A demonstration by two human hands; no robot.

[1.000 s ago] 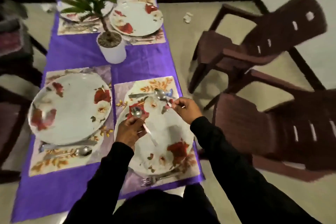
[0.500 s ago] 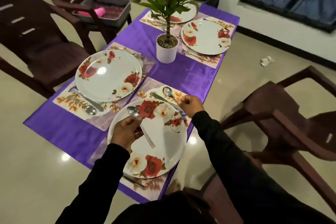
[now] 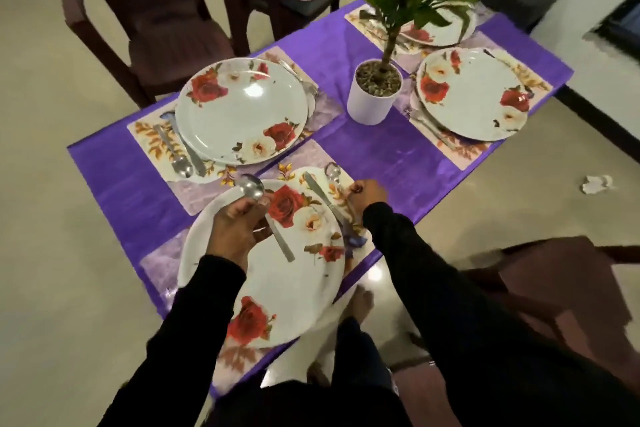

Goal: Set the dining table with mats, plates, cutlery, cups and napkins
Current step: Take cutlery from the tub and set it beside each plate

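A spoon is being gripped by the left hand over the nearest plate. Cutlery beside a knife on the mat is being pinched by the right hand. The counter is being covered by purple cloth. Farther off, three more plates and a potted plant are being carried. Brown chairs and pale floor are being shown beyond.

Glossy floral plate; shiny metal spoon; satiny purple tablecloth; matt white pot.
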